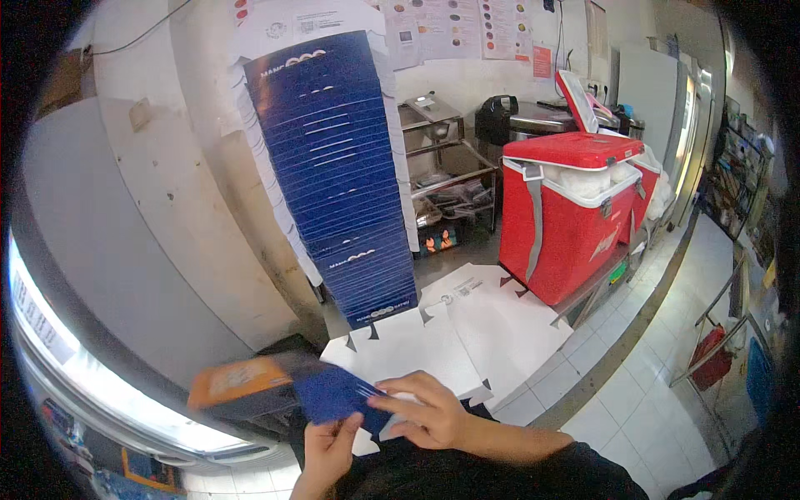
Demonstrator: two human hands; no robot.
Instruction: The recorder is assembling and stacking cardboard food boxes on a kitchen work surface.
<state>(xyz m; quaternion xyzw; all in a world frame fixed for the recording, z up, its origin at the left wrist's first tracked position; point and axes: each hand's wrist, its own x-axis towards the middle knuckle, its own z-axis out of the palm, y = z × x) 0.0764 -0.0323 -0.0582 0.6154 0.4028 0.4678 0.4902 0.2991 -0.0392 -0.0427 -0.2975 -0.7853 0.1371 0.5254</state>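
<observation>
Close to my body I hold a blue and orange cardboard box [333, 393], partly folded. Its orange side [237, 381] points left and is blurred by motion. My left hand [327, 450] grips the lower edge, with the thumb on the blue face. From the right, my right hand [429, 410] has its fingers closed at the box's white end flaps. Beyond my hands lie flat white box blanks [508, 325], their notched edges showing. Behind them rises a tall stack of blue boxes with white edges [333, 158].
Right of the stack stands a red cooler box [558, 225], its lid raised on white bags. A metal rack [450, 158] with trays is against the wall behind. A lit glass-fronted cabinet [108, 375] is at the left, and white floor tiles [617, 367] lie at the right.
</observation>
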